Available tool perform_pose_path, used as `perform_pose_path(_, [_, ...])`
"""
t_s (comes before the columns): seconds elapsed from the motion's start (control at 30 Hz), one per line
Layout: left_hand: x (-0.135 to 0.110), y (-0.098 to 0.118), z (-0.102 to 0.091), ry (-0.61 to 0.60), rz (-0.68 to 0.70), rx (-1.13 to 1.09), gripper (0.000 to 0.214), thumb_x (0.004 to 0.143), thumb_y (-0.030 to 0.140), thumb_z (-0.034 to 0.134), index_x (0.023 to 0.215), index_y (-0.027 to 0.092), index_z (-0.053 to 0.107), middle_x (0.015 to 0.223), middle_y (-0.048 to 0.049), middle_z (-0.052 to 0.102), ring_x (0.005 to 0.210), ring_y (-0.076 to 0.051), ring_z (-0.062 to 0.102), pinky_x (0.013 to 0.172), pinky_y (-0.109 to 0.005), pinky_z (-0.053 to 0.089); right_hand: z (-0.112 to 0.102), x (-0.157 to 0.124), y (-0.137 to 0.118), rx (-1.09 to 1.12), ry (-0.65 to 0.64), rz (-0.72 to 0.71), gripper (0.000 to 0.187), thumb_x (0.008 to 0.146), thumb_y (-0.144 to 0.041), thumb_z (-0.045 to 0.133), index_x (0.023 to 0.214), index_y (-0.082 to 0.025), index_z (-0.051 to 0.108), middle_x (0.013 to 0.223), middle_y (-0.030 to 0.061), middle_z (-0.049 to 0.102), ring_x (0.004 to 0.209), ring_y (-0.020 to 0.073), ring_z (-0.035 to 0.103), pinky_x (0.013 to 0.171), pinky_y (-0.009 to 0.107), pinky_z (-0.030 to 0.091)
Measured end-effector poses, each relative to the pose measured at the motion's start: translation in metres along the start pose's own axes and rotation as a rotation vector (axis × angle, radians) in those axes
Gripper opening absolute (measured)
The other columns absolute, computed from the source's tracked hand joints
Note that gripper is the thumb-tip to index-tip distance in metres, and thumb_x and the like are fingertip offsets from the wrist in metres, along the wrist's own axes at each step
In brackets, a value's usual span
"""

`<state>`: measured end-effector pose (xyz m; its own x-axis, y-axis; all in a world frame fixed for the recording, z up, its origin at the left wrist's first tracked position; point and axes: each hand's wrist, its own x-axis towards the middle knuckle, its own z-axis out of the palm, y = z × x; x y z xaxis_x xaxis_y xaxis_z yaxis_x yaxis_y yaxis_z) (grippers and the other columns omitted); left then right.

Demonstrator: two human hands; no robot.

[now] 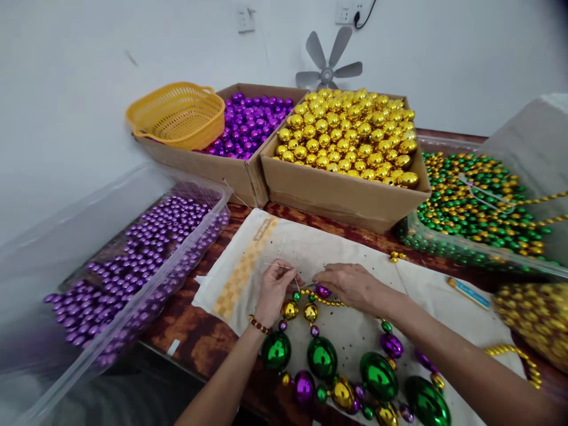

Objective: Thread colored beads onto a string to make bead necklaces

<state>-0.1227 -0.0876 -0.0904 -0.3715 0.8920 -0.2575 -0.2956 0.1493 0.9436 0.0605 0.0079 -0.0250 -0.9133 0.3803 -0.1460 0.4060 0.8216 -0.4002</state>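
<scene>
My left hand (pixel 279 286) pinches a thin pale string (pixel 297 283) between thumb and fingers, with loose ends sticking out, above the cream cloth. Close to its right, my right hand (pixel 348 286) has its fingers closed beside a purple bead (pixel 323 290). A small dark metallic thing (pixel 309 286) shows at its fingertips, too small to make out. Below both hands lies a bead necklace (pixel 322 358) of big green, gold and purple beads. A strand of small gold beads (pixel 331 302) runs under the right hand.
Cardboard boxes of purple beads (pixel 248 127) and gold beads (pixel 350 139) stand behind the cloth (pixel 248 260). An orange basket (pixel 177 118) rests on the left box. Clear bins hold purple beads (pixel 146 254) and green-gold beads (pixel 479 201). A yellow-blue packet (pixel 469 293) lies right.
</scene>
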Motion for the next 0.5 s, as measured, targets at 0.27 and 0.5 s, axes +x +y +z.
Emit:
perform_pose_path(0.27, [0.001, 0.0, 0.0, 0.013, 0.005, 0.017, 0.026, 0.074, 0.035, 0.069, 0.082, 0.018, 0.051, 0.064, 0.0018, 0.062, 0.056, -0.011, 0.059, 0.052, -0.02, 0.047, 0.013, 0.009, 0.002, 0.16, -0.024, -0.002, 0.032, 0.1, -0.038, 0.036, 0.108, -0.026, 0.064, 0.091, 0.0033, 0.059, 0.085, 0.0162, 0.06, 0.071, 0.024, 0.04])
perform_pose_path(0.5, [0.0, 0.002, 0.002, 0.011, 0.017, 0.02, 0.026, 0.074, 0.036, 0.068, 0.082, 0.018, 0.051, 0.065, 0.0006, 0.064, 0.057, -0.013, 0.06, 0.052, -0.022, 0.049, 0.007, 0.011, 0.009, 0.203, -0.061, 0.038, 0.029, 0.096, -0.038, 0.043, 0.097, -0.023, 0.068, 0.088, 0.0041, 0.06, 0.084, 0.0182, 0.059, 0.07, 0.025, 0.038])
